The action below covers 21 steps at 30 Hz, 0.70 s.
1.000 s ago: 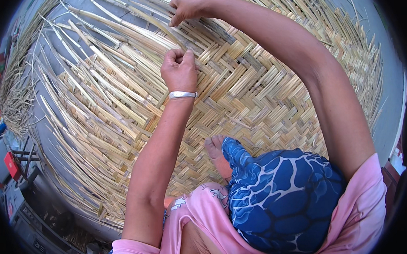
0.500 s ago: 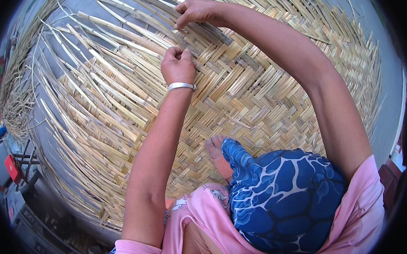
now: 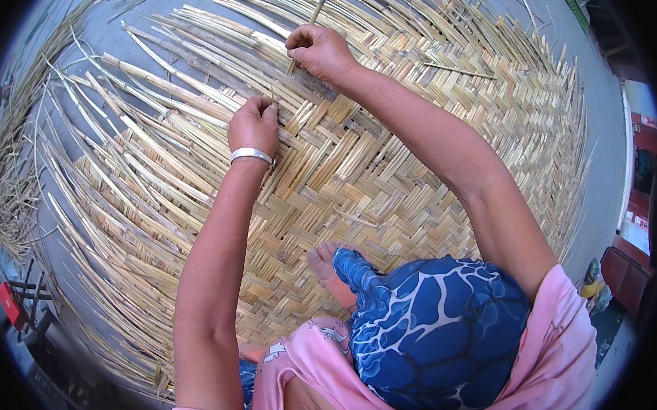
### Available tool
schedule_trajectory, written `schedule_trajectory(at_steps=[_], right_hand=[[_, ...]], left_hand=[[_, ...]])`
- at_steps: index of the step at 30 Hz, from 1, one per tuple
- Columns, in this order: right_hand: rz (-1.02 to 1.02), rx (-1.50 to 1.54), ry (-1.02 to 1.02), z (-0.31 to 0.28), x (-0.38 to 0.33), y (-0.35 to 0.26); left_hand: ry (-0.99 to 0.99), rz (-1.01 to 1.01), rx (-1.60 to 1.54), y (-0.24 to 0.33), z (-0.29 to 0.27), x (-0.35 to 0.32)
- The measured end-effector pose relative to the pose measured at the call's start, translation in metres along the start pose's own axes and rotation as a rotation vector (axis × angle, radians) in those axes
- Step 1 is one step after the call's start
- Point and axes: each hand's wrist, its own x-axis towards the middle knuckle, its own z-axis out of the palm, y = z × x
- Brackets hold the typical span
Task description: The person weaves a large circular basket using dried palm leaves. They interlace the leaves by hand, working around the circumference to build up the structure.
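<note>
A large woven mat [image 3: 389, 182] of flat split-reed strips lies beneath me in a zigzag pattern. Long unwoven strip ends [image 3: 149, 162] fan out from its left side. My right hand [image 3: 323, 54], at the mat's far part, pinches a thin reed strip [image 3: 323, 3] that points away from me and crosses the others. Nearer and to the left, my left hand [image 3: 254, 129] is closed at the border between weave and loose ends; its fingertips touch the strips, but what they grip is hidden. Several greyish strips [image 3: 220, 72] run beyond the left hand.
My bare foot [image 3: 329, 268] rests on the mat, beside my knee in blue patterned cloth [image 3: 448, 330]. A heap of loose reeds [image 3: 14, 181] lies on the grey floor at the far left. A red object [image 3: 11, 306] stands at the lower left, dark red furniture [image 3: 622, 272] at the right.
My right hand has gone from the greyish strips to pinching one thin strip, now standing across the rest. My left hand stays closed at the weave's edge. The whole view has shifted slightly.
</note>
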Motion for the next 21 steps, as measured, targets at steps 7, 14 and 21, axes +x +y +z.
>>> schedule_trajectory(at_steps=[7, 14, 21], right_hand=[[0.134, 0.195, -0.046, -0.025, -0.013, 0.013], [0.293, 0.513, 0.168, -0.050, -0.007, 0.013], [0.433, 0.632, 0.194, -0.064, 0.008, 0.009]], left_hand=[[0.194, 0.078, -0.182, -0.004, 0.011, -0.021], [0.172, 0.229, -0.101, -0.011, 0.010, -0.034], [0.151, 0.276, -0.157, -0.013, 0.010, -0.029]])
